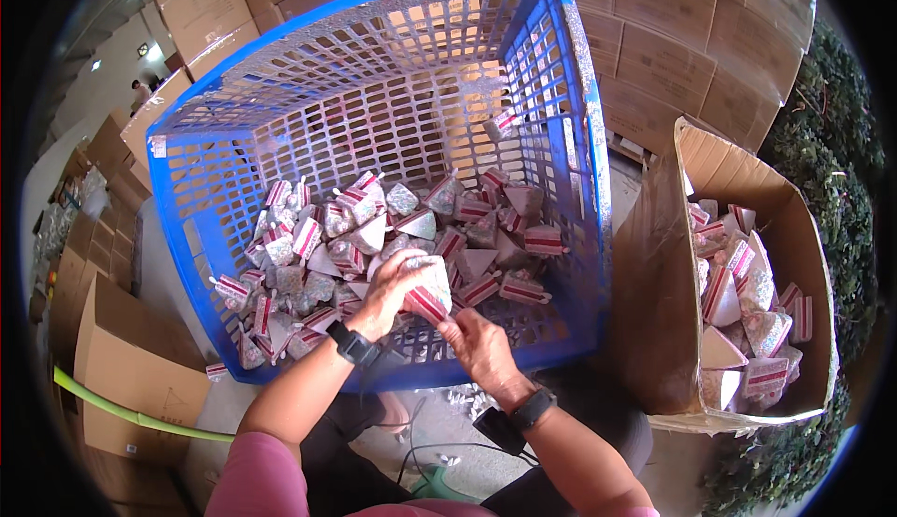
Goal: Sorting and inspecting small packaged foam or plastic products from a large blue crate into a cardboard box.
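Note:
A large blue plastic crate (570, 153) stands tilted toward me, holding several small triangular packets (467, 227) with red-and-white striped labels. My left hand (392, 288) grips one such packet (430, 293) just above the crate's near edge. My right hand (478, 347) pinches the lower end of the same packet from below. Both wrists wear black bands. An open cardboard box (654, 311) at the right holds more of the same packets (747, 302).
Stacked cardboard cartons (673, 31) rise behind the crate, and folded cartons (131, 377) lie at the left. A green hose (131, 414) crosses the lower left. Dark green foliage (841, 190) lines the right edge. Small scraps lie on the concrete floor (458, 400).

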### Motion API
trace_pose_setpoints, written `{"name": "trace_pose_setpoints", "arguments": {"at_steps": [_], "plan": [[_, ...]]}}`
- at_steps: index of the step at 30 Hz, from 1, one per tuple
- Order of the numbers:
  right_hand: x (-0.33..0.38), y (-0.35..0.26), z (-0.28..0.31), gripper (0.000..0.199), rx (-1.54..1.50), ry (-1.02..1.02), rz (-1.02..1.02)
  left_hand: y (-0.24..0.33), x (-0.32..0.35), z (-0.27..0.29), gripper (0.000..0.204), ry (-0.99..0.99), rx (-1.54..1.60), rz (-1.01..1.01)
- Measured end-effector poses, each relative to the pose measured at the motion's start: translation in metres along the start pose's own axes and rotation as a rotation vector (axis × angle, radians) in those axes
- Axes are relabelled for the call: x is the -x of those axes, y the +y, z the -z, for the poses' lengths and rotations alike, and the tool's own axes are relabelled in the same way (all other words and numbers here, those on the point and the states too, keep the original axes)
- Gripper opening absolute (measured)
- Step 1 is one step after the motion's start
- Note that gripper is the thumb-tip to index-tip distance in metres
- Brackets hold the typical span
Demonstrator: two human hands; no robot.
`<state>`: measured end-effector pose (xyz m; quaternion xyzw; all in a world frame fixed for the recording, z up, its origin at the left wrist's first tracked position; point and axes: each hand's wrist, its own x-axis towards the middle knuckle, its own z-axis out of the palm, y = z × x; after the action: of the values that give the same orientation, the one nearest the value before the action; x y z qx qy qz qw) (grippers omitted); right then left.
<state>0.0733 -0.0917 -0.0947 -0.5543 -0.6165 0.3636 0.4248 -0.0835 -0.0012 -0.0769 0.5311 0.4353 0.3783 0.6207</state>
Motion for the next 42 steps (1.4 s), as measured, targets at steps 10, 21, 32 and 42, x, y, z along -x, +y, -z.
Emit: {"name": "trace_pose_setpoints", "arguments": {"at_steps": [10, 21, 32, 42], "plan": [[0.032, -0.021, -0.009, 0.020, 0.125, -0.117, 0.216, -0.038, 0.030, -0.012, 0.020, 0.184, 0.174, 0.077], [0.002, 0.003, 0.018, 0.033, 0.206, -0.215, 0.296, -0.007, -0.008, 0.008, 0.032, 0.154, 0.348, 0.283], [0.013, 0.003, 0.016, 0.026, 0.717, -0.151, 0.225, 0.130, -0.034, -0.174, 0.056, -0.505, 0.182, -0.083], [0.031, -0.040, 0.068, 0.022, 0.237, -0.081, 0.381, 0.096, -0.011, -0.095, 0.044, -0.146, -0.092, -0.163]]}}
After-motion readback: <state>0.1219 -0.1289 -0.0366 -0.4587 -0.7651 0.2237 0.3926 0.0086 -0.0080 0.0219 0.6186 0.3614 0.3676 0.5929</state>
